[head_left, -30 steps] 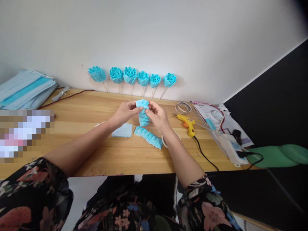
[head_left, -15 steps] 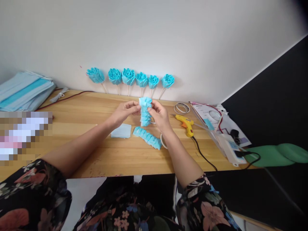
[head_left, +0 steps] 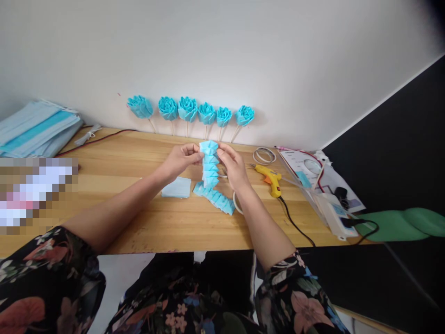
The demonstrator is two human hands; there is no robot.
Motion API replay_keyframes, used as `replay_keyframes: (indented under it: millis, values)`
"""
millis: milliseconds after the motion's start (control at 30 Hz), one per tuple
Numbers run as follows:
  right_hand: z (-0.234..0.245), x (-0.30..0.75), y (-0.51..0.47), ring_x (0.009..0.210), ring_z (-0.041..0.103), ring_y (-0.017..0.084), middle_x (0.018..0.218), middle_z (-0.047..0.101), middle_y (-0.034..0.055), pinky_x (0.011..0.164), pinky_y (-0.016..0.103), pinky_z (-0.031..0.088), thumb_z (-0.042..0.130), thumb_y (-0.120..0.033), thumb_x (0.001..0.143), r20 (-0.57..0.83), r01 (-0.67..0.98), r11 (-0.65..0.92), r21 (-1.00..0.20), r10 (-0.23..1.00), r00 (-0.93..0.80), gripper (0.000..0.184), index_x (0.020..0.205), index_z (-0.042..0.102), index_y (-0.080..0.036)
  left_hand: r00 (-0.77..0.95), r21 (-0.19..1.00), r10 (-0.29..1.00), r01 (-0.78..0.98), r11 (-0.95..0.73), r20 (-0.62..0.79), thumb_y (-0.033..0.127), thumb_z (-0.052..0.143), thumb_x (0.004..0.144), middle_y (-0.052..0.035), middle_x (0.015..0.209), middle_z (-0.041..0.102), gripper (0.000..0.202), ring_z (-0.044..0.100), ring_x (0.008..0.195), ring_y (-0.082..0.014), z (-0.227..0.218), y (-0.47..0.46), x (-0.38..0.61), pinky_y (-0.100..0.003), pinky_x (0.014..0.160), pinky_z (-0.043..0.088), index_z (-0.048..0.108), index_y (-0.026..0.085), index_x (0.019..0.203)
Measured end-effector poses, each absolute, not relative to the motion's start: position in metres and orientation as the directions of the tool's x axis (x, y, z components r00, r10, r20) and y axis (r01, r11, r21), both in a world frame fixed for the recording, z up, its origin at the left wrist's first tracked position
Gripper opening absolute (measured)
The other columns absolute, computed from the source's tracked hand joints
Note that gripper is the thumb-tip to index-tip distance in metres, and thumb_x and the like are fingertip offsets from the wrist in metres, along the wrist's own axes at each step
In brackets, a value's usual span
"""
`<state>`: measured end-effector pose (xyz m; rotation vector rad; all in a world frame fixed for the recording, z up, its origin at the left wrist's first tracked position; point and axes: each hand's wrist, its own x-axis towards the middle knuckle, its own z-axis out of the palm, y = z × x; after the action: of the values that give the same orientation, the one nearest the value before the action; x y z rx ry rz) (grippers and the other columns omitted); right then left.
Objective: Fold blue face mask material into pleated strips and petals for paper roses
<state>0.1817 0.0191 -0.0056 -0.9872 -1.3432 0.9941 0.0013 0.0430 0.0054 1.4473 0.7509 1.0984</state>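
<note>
A folded light-blue strip (head_left: 210, 168) hangs upright above the table, its pleats stacked one below another. My left hand (head_left: 181, 160) pinches its upper left edge, and my right hand (head_left: 233, 163) pinches the upper right edge. Just below, a second folded blue strip (head_left: 217, 200) lies slanting on the wood; the hanging strip covers part of it. To the left of that is a small stack of pale-blue rectangles (head_left: 176, 187). A roll of tape (head_left: 238, 203) sits partly hidden behind my right wrist.
Several blue flowers (head_left: 187, 109) on sticks lean against the wall. Face masks (head_left: 34, 127) are piled at the left. On the right lie a yellow glue gun (head_left: 271, 180) with its cord, tape rings (head_left: 264, 156), printed sheets (head_left: 298, 162) and a white power strip (head_left: 335, 218).
My right thumb has shifted from the strip's front to its right edge, and the strip hangs a little longer, with its pleats more open. My left hand still pinches it.
</note>
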Motion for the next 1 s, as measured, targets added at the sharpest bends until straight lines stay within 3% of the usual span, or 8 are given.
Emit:
replay_keyframes:
  millis: [133,267,533,800,1000]
  values:
    - [-0.005,0.182,0.019,0.086,0.064,0.017,0.093,0.069,0.0005,0.073,0.030,0.055,0.072,-0.046,0.077,0.281,0.021,0.282,-0.959,0.959,-0.023,0.043,0.116,0.068,-0.028,0.384,0.977,0.899,-0.114,-0.180,0.211,0.033,0.077,0.074,0.0003,0.063,0.061,0.023,0.054,0.061,-0.0119,0.004,0.041,0.002,-0.028,0.066,0.045,0.061,0.018,0.067]
    - [-0.007,0.183,0.019,0.081,0.062,0.017,0.092,0.068,0.0006,0.067,0.030,0.053,0.070,-0.043,0.079,0.276,0.072,0.280,-0.957,0.960,-0.052,0.046,0.122,0.065,-0.029,0.411,0.977,0.886,-0.122,-0.177,0.212,0.031,0.076,0.074,0.0005,0.063,0.061,0.021,0.055,0.062,-0.0118,0.005,0.039,0.003,-0.028,0.067,0.046,0.062,0.017,0.067]
    - [-0.006,0.184,0.020,0.081,0.063,0.016,0.093,0.070,0.0005,0.072,0.031,0.055,0.068,-0.040,0.078,0.268,0.045,0.270,-0.962,0.962,-0.057,0.047,0.123,0.064,-0.026,0.460,0.974,0.862,-0.163,-0.156,0.215,0.032,0.077,0.074,0.0000,0.064,0.063,0.021,0.057,0.063,-0.0123,0.001,0.042,0.001,-0.028,0.068,0.046,0.064,0.017,0.068]
    - [-0.005,0.191,0.023,0.098,0.070,0.020,0.104,0.075,0.0048,0.086,0.037,0.057,0.056,-0.061,0.086,0.147,-0.062,0.142,-0.988,0.984,-0.100,0.056,0.129,0.063,-0.026,0.321,0.925,0.928,-0.376,-0.056,0.187,0.031,0.080,0.074,0.0001,0.062,0.061,0.027,0.055,0.060,-0.0105,-0.002,0.056,-0.004,-0.026,0.063,0.043,0.059,0.017,0.064]
    - [-0.010,0.191,0.026,0.093,0.071,0.019,0.105,0.076,0.0054,0.082,0.035,0.058,0.060,-0.058,0.085,0.103,-0.122,0.092,-0.988,0.990,-0.093,0.054,0.126,0.065,-0.024,0.244,0.888,0.953,-0.457,-0.048,0.177,0.028,0.080,0.074,0.0003,0.064,0.063,0.025,0.056,0.060,-0.0092,-0.003,0.065,-0.010,-0.024,0.063,0.044,0.059,0.016,0.065]
